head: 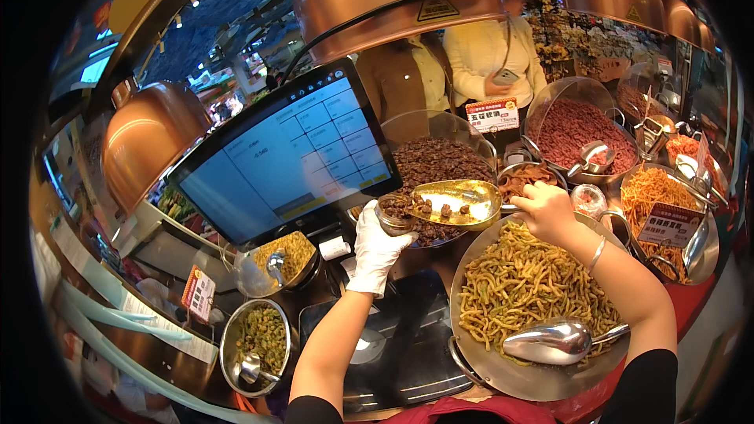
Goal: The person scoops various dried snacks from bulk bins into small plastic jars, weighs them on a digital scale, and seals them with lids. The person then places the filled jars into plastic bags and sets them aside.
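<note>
In a white glove, my left hand point(377, 250) holds a small clear jar point(394, 214) part filled with dark brown pieces. My bare right hand point(543, 212) grips the handle of a shiny gold-toned scoop point(483, 195); its lip meets the jar's mouth and a few brown pieces lie in it. Behind the scoop is a large pan of dark brown glazed pieces point(442, 156). Below my right forearm, a wide metal pan point(500, 386) holds yellow-green fried strips point(536, 282) and a steel scoop point(548, 341).
A touchscreen monitor point(288, 153) stands left of the jar, above a dark glass-topped surface point(406, 347). Smaller bowls point(259, 330) sit at left. More food pans point(580, 135) line the right. Copper lamp shades point(394, 0) hang overhead. Two people point(495, 65) stand across the counter.
</note>
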Action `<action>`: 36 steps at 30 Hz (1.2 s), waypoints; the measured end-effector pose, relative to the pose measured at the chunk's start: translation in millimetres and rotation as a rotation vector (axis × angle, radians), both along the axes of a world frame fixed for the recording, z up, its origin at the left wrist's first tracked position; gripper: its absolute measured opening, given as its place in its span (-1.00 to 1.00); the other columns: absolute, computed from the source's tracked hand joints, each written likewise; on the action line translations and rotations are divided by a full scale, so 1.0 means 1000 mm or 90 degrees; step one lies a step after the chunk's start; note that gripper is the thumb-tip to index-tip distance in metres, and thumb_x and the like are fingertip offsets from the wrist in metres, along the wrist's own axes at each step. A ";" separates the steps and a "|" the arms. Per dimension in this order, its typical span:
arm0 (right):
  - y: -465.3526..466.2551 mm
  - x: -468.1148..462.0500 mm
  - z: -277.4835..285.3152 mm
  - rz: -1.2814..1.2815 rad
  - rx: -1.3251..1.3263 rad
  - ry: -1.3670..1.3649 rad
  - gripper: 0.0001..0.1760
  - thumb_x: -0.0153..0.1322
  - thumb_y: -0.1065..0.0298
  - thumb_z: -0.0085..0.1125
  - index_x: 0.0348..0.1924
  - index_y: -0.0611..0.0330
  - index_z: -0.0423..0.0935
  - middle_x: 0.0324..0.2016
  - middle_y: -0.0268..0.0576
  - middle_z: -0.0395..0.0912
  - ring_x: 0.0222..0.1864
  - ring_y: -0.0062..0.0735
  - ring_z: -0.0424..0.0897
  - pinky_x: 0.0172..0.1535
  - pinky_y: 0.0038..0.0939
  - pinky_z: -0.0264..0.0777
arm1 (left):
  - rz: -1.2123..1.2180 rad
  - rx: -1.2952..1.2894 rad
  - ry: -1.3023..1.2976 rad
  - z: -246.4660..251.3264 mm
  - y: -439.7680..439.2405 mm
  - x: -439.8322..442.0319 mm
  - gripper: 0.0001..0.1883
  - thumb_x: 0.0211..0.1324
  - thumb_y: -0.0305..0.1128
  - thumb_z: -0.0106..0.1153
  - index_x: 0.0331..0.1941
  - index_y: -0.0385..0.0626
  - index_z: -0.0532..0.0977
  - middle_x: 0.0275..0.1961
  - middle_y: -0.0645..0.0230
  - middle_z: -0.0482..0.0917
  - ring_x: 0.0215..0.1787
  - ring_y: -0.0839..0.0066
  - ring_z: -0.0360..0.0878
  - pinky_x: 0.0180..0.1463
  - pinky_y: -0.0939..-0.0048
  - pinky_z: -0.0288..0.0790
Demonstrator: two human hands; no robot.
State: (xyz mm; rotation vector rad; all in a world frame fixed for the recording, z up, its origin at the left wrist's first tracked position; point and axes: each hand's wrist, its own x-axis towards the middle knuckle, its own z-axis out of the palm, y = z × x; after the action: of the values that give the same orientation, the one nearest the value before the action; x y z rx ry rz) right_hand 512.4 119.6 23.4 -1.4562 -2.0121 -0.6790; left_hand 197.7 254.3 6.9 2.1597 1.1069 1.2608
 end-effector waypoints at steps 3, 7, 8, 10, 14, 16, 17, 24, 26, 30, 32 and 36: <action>-0.005 0.003 0.005 -0.004 0.000 0.004 -0.71 0.18 0.20 0.37 -0.26 0.05 0.64 -0.45 -0.31 0.49 -0.36 -0.28 0.52 -0.35 -0.31 0.40 | -0.136 -0.144 -0.263 -0.015 -0.004 -0.001 -0.10 -0.44 -0.46 0.57 0.14 -0.18 0.30 0.06 0.22 0.50 0.18 0.38 0.44 0.24 0.30 0.38; -0.022 0.002 0.014 -0.006 -0.016 0.057 -0.74 0.16 0.28 0.36 -0.28 0.05 0.63 -0.47 -0.29 0.48 -0.36 -0.29 0.51 -0.37 -0.30 0.40 | -0.091 -0.120 -0.290 -0.034 -0.025 -0.019 0.01 -0.48 -0.44 0.65 0.19 -0.18 0.24 0.14 0.26 0.44 0.13 0.41 0.49 0.27 0.32 0.38; -0.027 0.002 0.017 -0.002 0.005 0.051 -0.73 0.14 0.31 0.38 -0.28 0.08 0.64 -0.48 -0.28 0.48 -0.38 -0.26 0.51 -0.37 -0.29 0.38 | -0.116 -0.128 -0.315 -0.038 -0.035 -0.028 0.02 -0.49 -0.41 0.67 0.20 -0.17 0.25 0.12 0.28 0.47 0.15 0.40 0.48 0.29 0.31 0.36; -0.039 0.000 0.022 -0.002 0.002 0.035 -0.72 0.13 0.36 0.39 -0.28 0.09 0.64 -0.50 -0.27 0.47 -0.38 -0.24 0.50 -0.37 -0.28 0.38 | -0.189 -0.199 -0.335 -0.045 -0.060 -0.051 0.00 -0.49 -0.42 0.67 0.18 -0.17 0.29 0.13 0.28 0.49 0.18 0.40 0.47 0.31 0.28 0.33; -0.057 -0.007 0.026 -0.006 -0.028 0.019 -0.74 0.16 0.38 0.38 -0.28 0.11 0.62 -0.51 -0.25 0.46 -0.40 -0.23 0.47 -0.35 -0.28 0.35 | -0.174 -0.249 -0.384 -0.066 -0.121 -0.086 0.02 -0.46 -0.44 0.67 0.21 -0.13 0.24 0.18 0.25 0.46 0.23 0.41 0.43 0.33 0.26 0.31; -0.061 -0.012 0.026 -0.009 -0.040 0.030 -0.74 0.15 0.38 0.39 -0.29 0.12 0.62 -0.51 -0.24 0.45 -0.41 -0.23 0.46 -0.35 -0.26 0.33 | -0.106 -0.231 -0.359 -0.074 -0.142 -0.094 0.10 -0.46 -0.42 0.67 0.27 -0.14 0.15 0.18 0.30 0.43 0.21 0.44 0.43 0.31 0.32 0.34; -0.062 -0.015 0.025 0.006 -0.033 0.051 -0.74 0.12 0.44 0.38 -0.31 0.17 0.63 -0.54 -0.21 0.41 -0.44 -0.20 0.42 -0.34 -0.25 0.27 | -0.089 -0.250 -0.363 -0.077 -0.149 -0.097 0.14 -0.47 -0.41 0.68 0.29 -0.13 0.13 0.21 0.29 0.40 0.25 0.45 0.40 0.32 0.31 0.33; -0.064 -0.023 0.025 -0.008 -0.030 0.050 -0.73 0.12 0.44 0.37 -0.30 0.17 0.63 -0.52 -0.19 0.40 -0.41 -0.16 0.44 -0.32 -0.23 0.29 | 0.000 -0.211 -0.254 -0.089 -0.172 -0.123 0.61 -0.63 -0.29 0.73 0.46 -0.18 -0.37 0.48 0.09 -0.04 0.50 0.29 0.01 0.51 0.30 -0.04; -0.064 -0.024 0.024 -0.012 -0.031 0.063 -0.73 0.11 0.44 0.38 -0.31 0.17 0.63 -0.50 -0.20 0.44 -0.39 -0.16 0.45 -0.31 -0.24 0.31 | 0.042 -0.192 -0.205 -0.094 -0.175 -0.136 0.64 -0.68 -0.21 0.74 0.46 -0.17 -0.36 0.50 0.07 -0.10 0.53 0.25 -0.11 0.54 0.28 -0.14; -0.064 -0.025 0.022 -0.019 -0.017 0.066 -0.74 0.11 0.43 0.38 -0.32 0.15 0.63 -0.48 -0.21 0.45 -0.38 -0.18 0.46 -0.29 -0.23 0.31 | 0.060 -0.155 -0.156 -0.106 -0.175 -0.159 0.61 -0.64 -0.24 0.73 0.48 -0.08 -0.34 0.52 0.15 -0.15 0.53 0.27 -0.12 0.53 0.25 -0.17; -0.063 -0.026 0.020 -0.017 -0.005 0.051 -0.74 0.12 0.43 0.38 -0.31 0.15 0.63 -0.48 -0.22 0.45 -0.38 -0.18 0.46 -0.29 -0.23 0.30 | 0.078 -0.133 -0.144 -0.110 -0.175 -0.167 0.60 -0.64 -0.27 0.73 0.48 -0.08 -0.33 0.51 0.18 -0.10 0.49 0.29 -0.01 0.51 0.23 -0.08; -0.063 -0.028 0.020 -0.012 -0.001 0.051 -0.74 0.13 0.41 0.38 -0.31 0.13 0.62 -0.49 -0.22 0.44 -0.38 -0.19 0.46 -0.30 -0.23 0.29 | 0.072 -0.129 -0.147 -0.115 -0.173 -0.173 0.60 -0.63 -0.30 0.74 0.48 -0.07 -0.34 0.49 0.20 -0.06 0.45 0.31 0.07 0.48 0.23 0.01</action>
State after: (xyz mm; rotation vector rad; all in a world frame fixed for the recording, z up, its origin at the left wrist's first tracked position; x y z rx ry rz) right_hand 484.8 56.3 43.4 -1.4823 -1.9414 -0.6174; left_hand 24.3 81.0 -108.4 1.7774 1.2143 1.3438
